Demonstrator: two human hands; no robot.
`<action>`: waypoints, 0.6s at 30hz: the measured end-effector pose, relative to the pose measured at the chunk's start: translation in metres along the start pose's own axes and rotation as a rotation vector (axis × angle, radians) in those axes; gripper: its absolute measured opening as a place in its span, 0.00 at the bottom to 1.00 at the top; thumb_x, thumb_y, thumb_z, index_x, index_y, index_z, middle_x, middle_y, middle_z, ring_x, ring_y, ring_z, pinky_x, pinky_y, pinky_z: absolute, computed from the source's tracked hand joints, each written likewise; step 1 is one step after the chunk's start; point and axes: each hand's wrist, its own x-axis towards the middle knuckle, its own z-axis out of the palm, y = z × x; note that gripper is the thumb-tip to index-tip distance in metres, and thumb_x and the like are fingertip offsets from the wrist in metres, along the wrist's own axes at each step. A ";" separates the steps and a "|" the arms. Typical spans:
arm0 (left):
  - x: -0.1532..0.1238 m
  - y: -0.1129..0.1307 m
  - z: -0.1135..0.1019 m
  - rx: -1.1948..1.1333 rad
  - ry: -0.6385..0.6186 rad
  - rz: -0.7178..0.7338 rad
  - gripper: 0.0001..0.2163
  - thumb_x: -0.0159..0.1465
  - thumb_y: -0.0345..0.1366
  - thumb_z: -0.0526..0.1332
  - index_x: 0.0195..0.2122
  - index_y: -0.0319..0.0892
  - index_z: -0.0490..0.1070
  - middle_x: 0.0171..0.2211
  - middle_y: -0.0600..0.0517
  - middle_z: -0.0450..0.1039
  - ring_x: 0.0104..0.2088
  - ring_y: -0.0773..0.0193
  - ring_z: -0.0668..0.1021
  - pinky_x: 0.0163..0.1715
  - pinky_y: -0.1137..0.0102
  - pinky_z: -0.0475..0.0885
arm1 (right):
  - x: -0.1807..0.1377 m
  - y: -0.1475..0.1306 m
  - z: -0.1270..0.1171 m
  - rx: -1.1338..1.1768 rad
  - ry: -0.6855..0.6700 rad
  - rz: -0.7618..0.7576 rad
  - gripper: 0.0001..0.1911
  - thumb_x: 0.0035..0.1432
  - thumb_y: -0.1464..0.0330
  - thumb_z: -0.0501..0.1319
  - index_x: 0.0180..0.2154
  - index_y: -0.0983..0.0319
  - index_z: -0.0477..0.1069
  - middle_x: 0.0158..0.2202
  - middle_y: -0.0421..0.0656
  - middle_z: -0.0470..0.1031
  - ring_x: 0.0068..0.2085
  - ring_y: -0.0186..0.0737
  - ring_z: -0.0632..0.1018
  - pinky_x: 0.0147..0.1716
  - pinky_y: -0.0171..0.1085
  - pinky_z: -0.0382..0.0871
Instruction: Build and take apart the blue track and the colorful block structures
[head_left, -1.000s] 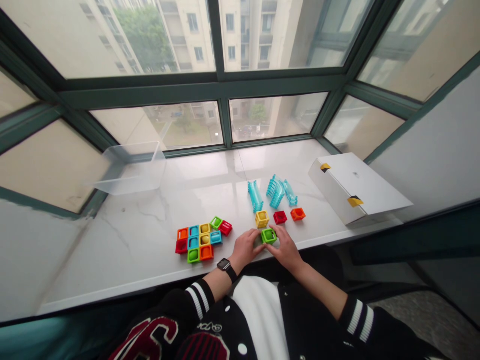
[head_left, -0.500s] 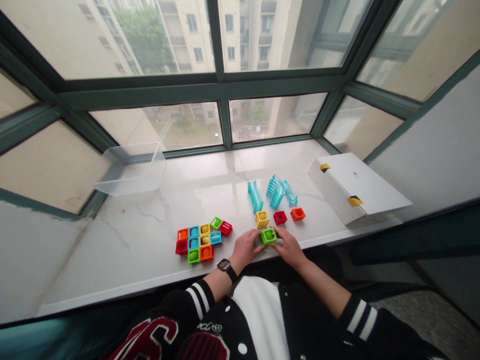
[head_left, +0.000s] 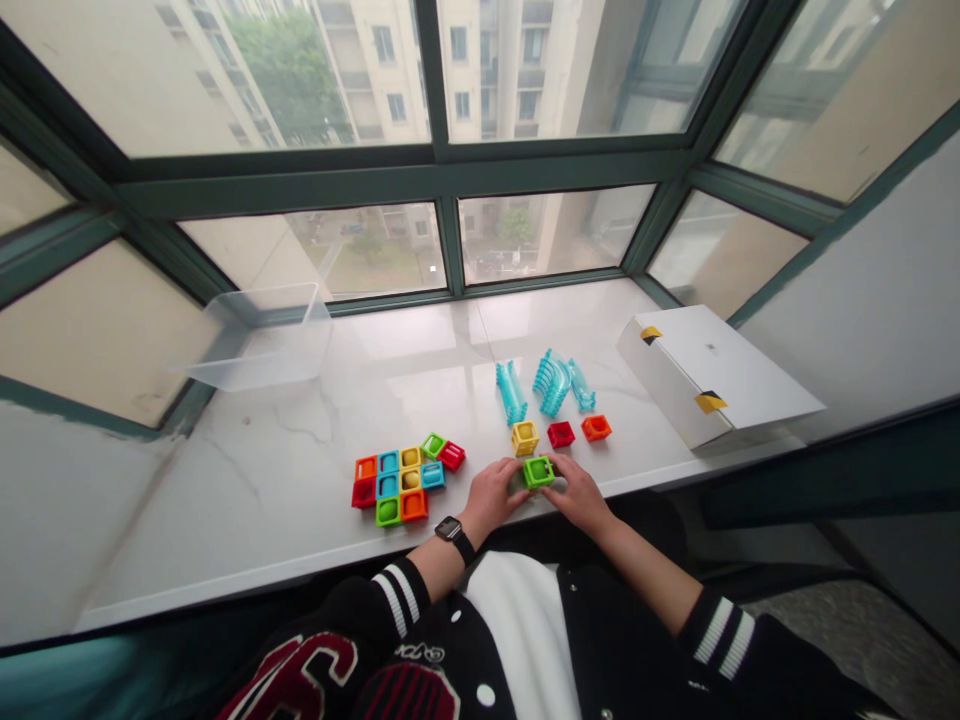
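Note:
Between my two hands is a green toy block (head_left: 538,472) with an opening in it, near the front edge of the white counter. My left hand (head_left: 493,496), with a dark watch (head_left: 455,537) on its wrist, grips the block's left side. The fingers of my right hand (head_left: 577,494) close on its right side. Just beyond my hands stand a yellow block (head_left: 525,437), a red block (head_left: 560,434) and an orange block (head_left: 596,428). Behind these lie a straight clear-blue track piece (head_left: 511,392), a curved track piece (head_left: 552,383) and a smaller one (head_left: 581,386).
To the left, several coloured blocks (head_left: 388,486) are grouped on the counter (head_left: 285,500). A clear plastic bin (head_left: 262,345) stands at the back left. On the right is a white box (head_left: 720,375) with yellow-and-black tabs. Window frames (head_left: 450,180) border the far side.

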 end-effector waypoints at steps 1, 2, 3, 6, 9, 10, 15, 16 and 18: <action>0.000 0.000 0.000 -0.003 0.000 0.001 0.18 0.66 0.43 0.70 0.56 0.49 0.73 0.53 0.48 0.79 0.50 0.53 0.80 0.50 0.61 0.75 | 0.000 0.000 0.000 -0.005 0.000 0.000 0.24 0.60 0.67 0.67 0.58 0.56 0.71 0.53 0.47 0.77 0.49 0.47 0.81 0.52 0.47 0.79; 0.000 0.000 0.000 -0.005 -0.002 0.001 0.18 0.66 0.43 0.70 0.56 0.49 0.73 0.53 0.48 0.79 0.50 0.53 0.80 0.50 0.61 0.75 | 0.000 0.000 0.000 -0.010 -0.001 0.001 0.24 0.60 0.67 0.67 0.58 0.56 0.71 0.53 0.47 0.77 0.50 0.47 0.81 0.52 0.47 0.79; 0.000 0.000 0.000 -0.007 -0.001 0.002 0.18 0.66 0.43 0.70 0.56 0.49 0.73 0.52 0.48 0.79 0.50 0.53 0.80 0.50 0.61 0.75 | -0.001 0.000 0.000 -0.015 0.000 0.003 0.24 0.60 0.67 0.67 0.58 0.56 0.71 0.53 0.47 0.77 0.50 0.47 0.81 0.52 0.48 0.79; 0.000 0.001 -0.001 -0.008 0.000 0.000 0.19 0.65 0.43 0.70 0.55 0.49 0.74 0.52 0.48 0.79 0.50 0.53 0.80 0.50 0.61 0.75 | -0.001 0.000 0.001 -0.018 0.007 0.006 0.25 0.60 0.67 0.67 0.58 0.56 0.71 0.54 0.48 0.77 0.50 0.48 0.81 0.52 0.48 0.80; 0.000 0.001 -0.001 -0.002 0.004 -0.008 0.19 0.64 0.43 0.71 0.55 0.49 0.73 0.52 0.48 0.79 0.51 0.53 0.80 0.50 0.61 0.75 | -0.002 -0.001 0.001 -0.001 0.010 0.003 0.25 0.60 0.67 0.67 0.59 0.56 0.70 0.54 0.48 0.77 0.51 0.49 0.81 0.53 0.49 0.80; 0.000 0.001 -0.001 -0.001 0.005 -0.011 0.19 0.64 0.42 0.72 0.55 0.50 0.73 0.52 0.48 0.79 0.51 0.53 0.80 0.50 0.61 0.75 | -0.002 -0.001 0.002 0.004 0.010 0.003 0.25 0.60 0.67 0.67 0.59 0.56 0.70 0.54 0.49 0.77 0.51 0.49 0.81 0.54 0.49 0.79; 0.000 0.001 -0.001 0.002 0.000 -0.009 0.20 0.63 0.43 0.72 0.55 0.50 0.73 0.52 0.49 0.79 0.51 0.54 0.81 0.50 0.61 0.75 | -0.002 0.000 0.002 0.006 0.006 0.004 0.25 0.61 0.65 0.67 0.60 0.55 0.70 0.55 0.49 0.77 0.52 0.49 0.81 0.54 0.50 0.79; 0.000 0.001 -0.001 0.002 0.001 -0.008 0.20 0.63 0.43 0.72 0.55 0.50 0.73 0.52 0.49 0.79 0.51 0.54 0.81 0.50 0.61 0.75 | -0.002 0.001 0.002 0.003 0.002 0.002 0.25 0.61 0.65 0.67 0.60 0.55 0.70 0.56 0.49 0.77 0.52 0.49 0.81 0.55 0.50 0.79; 0.000 0.001 -0.001 0.003 0.005 -0.011 0.20 0.63 0.44 0.71 0.55 0.50 0.73 0.52 0.49 0.79 0.51 0.54 0.80 0.51 0.61 0.75 | -0.002 0.002 0.001 -0.001 -0.008 -0.002 0.25 0.62 0.64 0.66 0.61 0.55 0.70 0.56 0.49 0.77 0.53 0.49 0.81 0.56 0.50 0.78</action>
